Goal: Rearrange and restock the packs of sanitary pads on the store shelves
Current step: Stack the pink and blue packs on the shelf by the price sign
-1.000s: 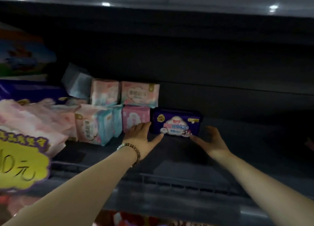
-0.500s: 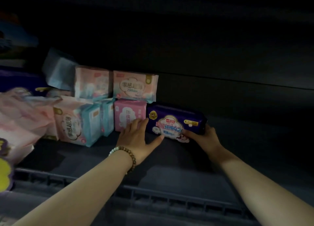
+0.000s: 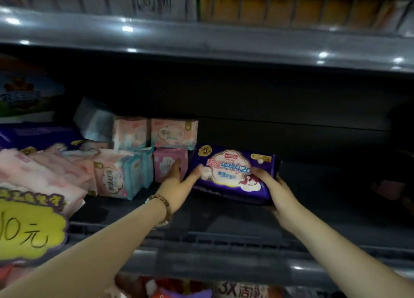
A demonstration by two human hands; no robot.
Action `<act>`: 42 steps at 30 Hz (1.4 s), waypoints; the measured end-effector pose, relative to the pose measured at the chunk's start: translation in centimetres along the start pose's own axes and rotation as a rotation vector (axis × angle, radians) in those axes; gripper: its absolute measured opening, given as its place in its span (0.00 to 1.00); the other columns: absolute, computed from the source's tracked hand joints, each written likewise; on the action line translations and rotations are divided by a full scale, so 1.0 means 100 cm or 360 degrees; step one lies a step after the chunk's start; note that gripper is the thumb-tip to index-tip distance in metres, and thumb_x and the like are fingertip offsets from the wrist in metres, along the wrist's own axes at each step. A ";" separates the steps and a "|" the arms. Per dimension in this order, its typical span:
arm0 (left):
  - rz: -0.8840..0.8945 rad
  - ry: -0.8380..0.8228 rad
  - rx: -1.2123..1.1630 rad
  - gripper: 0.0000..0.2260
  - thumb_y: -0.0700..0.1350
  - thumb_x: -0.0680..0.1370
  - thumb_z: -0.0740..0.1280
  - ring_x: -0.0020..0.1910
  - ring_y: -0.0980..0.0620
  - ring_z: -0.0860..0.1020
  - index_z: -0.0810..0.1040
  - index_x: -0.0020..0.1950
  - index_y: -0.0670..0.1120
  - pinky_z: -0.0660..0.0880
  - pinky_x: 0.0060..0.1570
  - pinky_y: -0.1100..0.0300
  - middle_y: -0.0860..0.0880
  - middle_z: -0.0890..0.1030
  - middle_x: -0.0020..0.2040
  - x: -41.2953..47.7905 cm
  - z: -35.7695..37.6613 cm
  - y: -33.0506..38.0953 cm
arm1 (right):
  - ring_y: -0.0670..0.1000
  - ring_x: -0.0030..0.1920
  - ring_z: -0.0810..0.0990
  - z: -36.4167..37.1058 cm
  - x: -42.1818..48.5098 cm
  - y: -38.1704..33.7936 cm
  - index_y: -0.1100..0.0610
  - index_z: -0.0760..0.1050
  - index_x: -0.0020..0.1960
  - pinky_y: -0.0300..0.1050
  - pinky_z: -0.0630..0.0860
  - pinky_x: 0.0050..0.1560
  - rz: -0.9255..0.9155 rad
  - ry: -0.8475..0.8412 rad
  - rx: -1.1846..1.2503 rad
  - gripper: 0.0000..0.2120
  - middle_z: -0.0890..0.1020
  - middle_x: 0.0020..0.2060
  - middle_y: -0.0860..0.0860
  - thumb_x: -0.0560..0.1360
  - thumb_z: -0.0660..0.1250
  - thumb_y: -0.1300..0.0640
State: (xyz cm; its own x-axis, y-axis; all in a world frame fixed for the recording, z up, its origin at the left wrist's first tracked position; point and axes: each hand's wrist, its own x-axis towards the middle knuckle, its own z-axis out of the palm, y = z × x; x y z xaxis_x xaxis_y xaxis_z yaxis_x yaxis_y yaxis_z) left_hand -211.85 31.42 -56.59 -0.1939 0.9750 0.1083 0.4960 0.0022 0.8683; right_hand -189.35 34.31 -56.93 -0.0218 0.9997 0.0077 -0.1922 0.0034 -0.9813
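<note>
Purple pack [image 3: 233,172] sits on the middle shelf [image 3: 224,221], long side across and printed face tipped up toward the camera. Its left end is just beside the small pink pack [image 3: 167,161]. Can't tell if its bottom edge rests on the deck or is lifted a little.

Right hand [image 3: 277,192] grips the pack's right end: thumb lies over the front face, and the other fingers curl under and behind it, mostly hidden. This is likely the carrying grip, steering the pack into line.

Left hand [image 3: 177,185] is flat with straight fingers spread apart. The thumb touches the purple pack's left end and the forefinger points up against the small pink pack. It holds nothing. It probably works as a guide or stop, so the purple pack closes up to the stack without knocking it. There is a bead bracelet [image 3: 163,205] on that wrist.

A wider pink pack [image 3: 173,133] is stacked on top of the small pink one. Further left, pink-and-blue packs [image 3: 114,174] stand upright, faces out. A pale blue pack [image 3: 94,118] leans tilted at the back, so it looks unsorted. Loose pink packs [image 3: 40,174] are heaped at far left, behind a yellow price sign [image 3: 29,226].

To the right of the purple pack the shelf is dark, and what's on it is unclear. Judging by this, it's mid-placement and the row is only started.
</note>
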 end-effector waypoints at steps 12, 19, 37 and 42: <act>-0.0234 -0.0219 -0.0748 0.11 0.55 0.77 0.65 0.36 0.55 0.82 0.77 0.51 0.48 0.82 0.37 0.56 0.51 0.84 0.40 -0.179 -0.041 -0.020 | 0.45 0.32 0.83 0.000 -0.179 0.036 0.54 0.79 0.49 0.40 0.79 0.35 0.0376 -0.0167 0.0073 0.08 0.86 0.35 0.48 0.74 0.68 0.50; -0.0772 -0.0171 -0.0811 0.15 0.51 0.77 0.67 0.40 0.50 0.80 0.68 0.57 0.45 0.81 0.35 0.54 0.46 0.80 0.47 -0.253 -0.019 -0.122 | 0.55 0.49 0.83 0.012 -0.243 0.148 0.57 0.77 0.60 0.53 0.77 0.56 0.0808 -0.0145 0.0043 0.25 0.85 0.49 0.56 0.66 0.72 0.47; -0.0961 -0.0241 -0.0473 0.21 0.48 0.77 0.67 0.54 0.49 0.76 0.70 0.68 0.43 0.76 0.57 0.49 0.44 0.77 0.62 -0.268 0.058 -0.266 | 0.54 0.45 0.82 -0.004 -0.246 0.297 0.55 0.73 0.65 0.46 0.77 0.42 0.0942 0.0228 -0.0464 0.16 0.83 0.49 0.55 0.78 0.66 0.55; -0.0968 -0.0289 -0.0404 0.25 0.48 0.78 0.67 0.56 0.51 0.73 0.66 0.72 0.41 0.73 0.53 0.58 0.43 0.74 0.66 -0.272 0.060 -0.270 | 0.55 0.49 0.78 -0.004 -0.250 0.299 0.58 0.67 0.70 0.44 0.75 0.41 0.0864 0.0234 -0.0637 0.20 0.79 0.57 0.57 0.79 0.64 0.58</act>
State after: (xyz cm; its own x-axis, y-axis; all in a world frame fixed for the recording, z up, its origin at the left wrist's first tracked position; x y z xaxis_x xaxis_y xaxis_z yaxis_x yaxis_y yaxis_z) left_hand -214.88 6.12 -85.86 -0.2193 0.8387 -0.4985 0.1259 0.5310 0.8380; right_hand -194.19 9.39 -86.54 0.1262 0.8549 -0.5033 0.1858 -0.5187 -0.8345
